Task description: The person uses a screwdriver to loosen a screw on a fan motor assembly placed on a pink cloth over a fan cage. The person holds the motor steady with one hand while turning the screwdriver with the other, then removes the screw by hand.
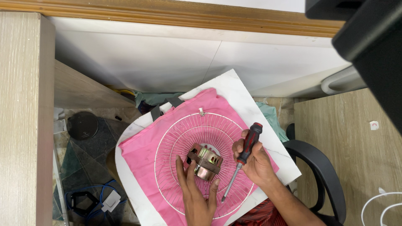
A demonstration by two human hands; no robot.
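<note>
Head view, lower centre of frame: left hand spread open, fingers cupping the brass-coloured fan motor at the hub of the white wire fan guard on pink cloth. Right hand closed round a red-and-black screwdriver, tip down on the wires. Best to steady the motor firmly and seat the tip squarely before turning.

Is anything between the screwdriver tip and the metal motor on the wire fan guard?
Nothing visible blocks it. The red-and-black screwdriver in the right hand points down over bare wire guard, beside the round metal motor, which the left hand steadies from below.
</note>
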